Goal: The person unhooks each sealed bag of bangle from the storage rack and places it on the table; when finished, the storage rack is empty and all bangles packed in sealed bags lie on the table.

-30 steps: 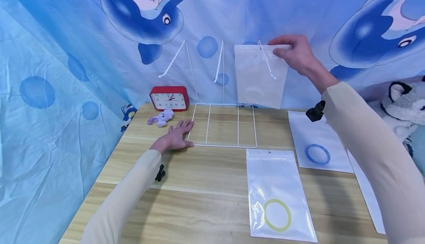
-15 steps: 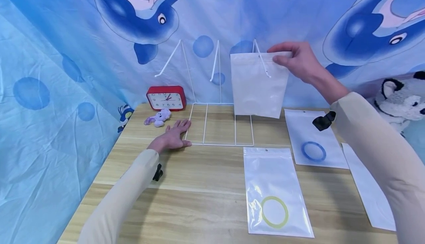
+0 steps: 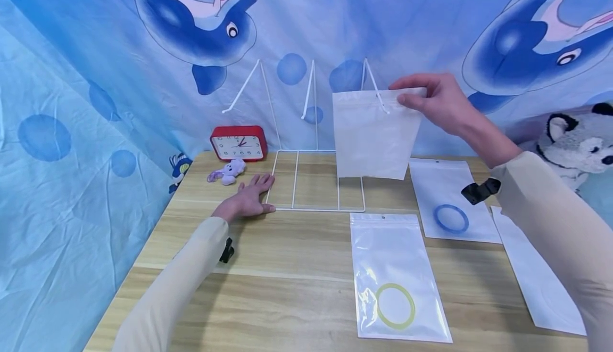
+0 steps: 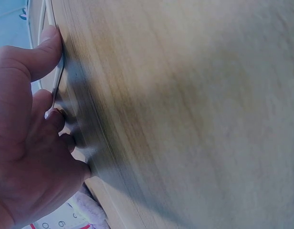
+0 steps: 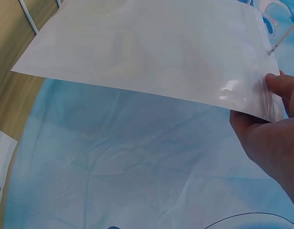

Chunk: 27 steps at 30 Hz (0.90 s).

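Observation:
A white zip bag (image 3: pixel 375 136) hangs at the right prong (image 3: pixel 375 84) of a white wire rack (image 3: pixel 316 210), which passes through the hole near the bag's top edge. The bag sits close to the prong's tip. My right hand (image 3: pixel 442 101) pinches its upper right corner between thumb and fingers. In the right wrist view the bag (image 5: pixel 137 57) spreads flat, with the thumb on one face. My left hand (image 3: pixel 246 198) rests on the table with fingers spread, touching the left side of the rack's base. The left wrist view shows that hand (image 4: pixel 27 143) with its fingertips against the wire.
A bag with a yellow ring (image 3: pixel 395 267), a bag with a blue ring (image 3: pixel 445 181) and another white bag (image 3: pixel 536 277) lie on the wooden table (image 3: pixel 268 299). A red clock (image 3: pixel 238 143) and purple toy (image 3: pixel 232 171) stand left of the rack. A plush husky (image 3: pixel 574 144) sits at right.
My right hand has drawn the white zip bag forward and down along the right prong, from near its back end toward its tip. My left hand has stayed on the rack's base.

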Tool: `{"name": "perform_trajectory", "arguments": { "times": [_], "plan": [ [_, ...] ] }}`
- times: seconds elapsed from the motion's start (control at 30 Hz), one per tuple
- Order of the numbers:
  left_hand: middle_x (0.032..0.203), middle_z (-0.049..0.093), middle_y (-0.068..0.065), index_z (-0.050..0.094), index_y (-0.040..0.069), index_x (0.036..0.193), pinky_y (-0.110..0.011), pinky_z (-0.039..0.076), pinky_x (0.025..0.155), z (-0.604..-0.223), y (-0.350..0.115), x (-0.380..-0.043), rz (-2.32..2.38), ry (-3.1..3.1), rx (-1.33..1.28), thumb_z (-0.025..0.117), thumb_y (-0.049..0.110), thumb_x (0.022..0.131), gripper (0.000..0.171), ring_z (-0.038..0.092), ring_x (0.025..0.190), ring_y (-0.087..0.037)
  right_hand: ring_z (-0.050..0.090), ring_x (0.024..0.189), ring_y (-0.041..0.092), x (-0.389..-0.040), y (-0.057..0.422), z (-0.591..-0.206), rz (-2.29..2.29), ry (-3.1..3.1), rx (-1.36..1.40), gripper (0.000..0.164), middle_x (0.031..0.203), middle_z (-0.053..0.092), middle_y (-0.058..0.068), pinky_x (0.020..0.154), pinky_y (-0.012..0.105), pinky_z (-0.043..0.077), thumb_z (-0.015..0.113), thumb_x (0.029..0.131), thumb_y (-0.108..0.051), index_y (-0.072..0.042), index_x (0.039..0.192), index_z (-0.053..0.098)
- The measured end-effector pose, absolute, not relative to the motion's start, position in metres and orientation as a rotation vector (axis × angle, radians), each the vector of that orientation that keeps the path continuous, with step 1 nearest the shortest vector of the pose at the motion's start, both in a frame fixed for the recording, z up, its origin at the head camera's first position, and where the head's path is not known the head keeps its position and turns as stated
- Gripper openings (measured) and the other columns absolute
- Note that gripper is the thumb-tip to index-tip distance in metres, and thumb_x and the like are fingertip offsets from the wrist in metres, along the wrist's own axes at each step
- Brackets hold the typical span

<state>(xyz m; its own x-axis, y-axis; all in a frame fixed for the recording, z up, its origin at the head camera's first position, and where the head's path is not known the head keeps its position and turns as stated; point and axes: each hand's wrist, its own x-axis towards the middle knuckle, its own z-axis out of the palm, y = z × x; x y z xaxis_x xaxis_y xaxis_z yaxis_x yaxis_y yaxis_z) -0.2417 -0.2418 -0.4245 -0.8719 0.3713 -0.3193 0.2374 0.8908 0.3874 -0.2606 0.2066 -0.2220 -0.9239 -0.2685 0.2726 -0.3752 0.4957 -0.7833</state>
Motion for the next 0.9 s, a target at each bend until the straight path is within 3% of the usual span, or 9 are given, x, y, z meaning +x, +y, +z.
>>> {"name": "perform_trajectory", "arguments": {
  "times": [0.07, 0.23, 0.33, 0.47, 0.67, 0.9],
  "plan": [
    [0.167, 0.003, -0.014, 0.012, 0.011, 0.161, -0.065, -0.007, 0.114, -0.425, -0.241, -0.241, 0.47, 2.665, 0.448, 0.067, 0.033, 0.094, 0.089, -0.006, 0.15, -0.039, 0.044, 0.052, 0.015, -0.256, 0.208, -0.223, 1.384, -2.631, 0.566, 0.03, 0.092, 0.071, -0.005, 0.045, 0.03, 0.028, 0.068, 0.097, -0.022, -0.016, 0.126, 0.071],
    [0.167, 0.003, -0.014, 0.012, 0.011, 0.161, -0.065, -0.008, 0.114, -0.426, -0.241, -0.243, 0.471, 2.668, 0.447, 0.067, 0.034, 0.095, 0.089, -0.006, 0.15, -0.04, 0.032, 0.045, 0.014, -0.244, 0.21, -0.223, 1.35, -2.645, 0.543, 0.029, 0.069, 0.062, 0.002, 0.041, 0.032, 0.023, 0.069, 0.096, -0.025, -0.018, 0.125, 0.072],
    [0.167, 0.003, -0.014, 0.012, 0.012, 0.161, -0.065, -0.007, 0.114, -0.426, -0.241, -0.244, 0.464, 2.67, 0.443, 0.067, 0.034, 0.095, 0.09, -0.006, 0.15, -0.039, 0.03, 0.043, 0.015, -0.238, 0.211, -0.223, 1.371, -2.651, 0.54, 0.029, 0.065, 0.059, 0.005, 0.04, 0.034, 0.022, 0.069, 0.096, -0.025, -0.019, 0.124, 0.073],
    [0.167, 0.003, -0.014, 0.012, 0.012, 0.161, -0.065, -0.007, 0.114, -0.425, -0.242, -0.244, 0.464, 2.669, 0.443, 0.067, 0.035, 0.094, 0.09, -0.006, 0.15, -0.04, 0.037, 0.047, 0.015, -0.231, 0.211, -0.222, 1.404, -2.643, 0.544, 0.028, 0.069, 0.064, 0.004, 0.043, 0.034, 0.023, 0.07, 0.096, -0.024, -0.02, 0.123, 0.073],
    [0.167, 0.004, -0.014, 0.013, 0.01, 0.161, -0.066, -0.006, 0.113, -0.426, -0.242, -0.243, 0.471, 2.677, 0.461, 0.067, 0.034, 0.094, 0.089, -0.005, 0.15, -0.041, 0.06, 0.068, 0.015, -0.222, 0.212, -0.221, 1.41, -2.638, 0.529, 0.027, 0.079, 0.072, -0.001, 0.056, 0.027, 0.038, 0.071, 0.095, -0.024, -0.02, 0.121, 0.074],
    [0.167, 0.004, -0.014, 0.013, 0.01, 0.161, -0.066, -0.005, 0.114, -0.426, -0.242, -0.244, 0.462, 2.683, 0.468, 0.067, 0.035, 0.094, 0.089, -0.004, 0.15, -0.041, 0.058, 0.071, 0.019, -0.206, 0.212, -0.216, 1.423, -2.62, 0.497, 0.028, 0.092, 0.072, -0.004, 0.058, 0.025, 0.042, 0.072, 0.095, -0.025, -0.02, 0.122, 0.074]
  ]
}}
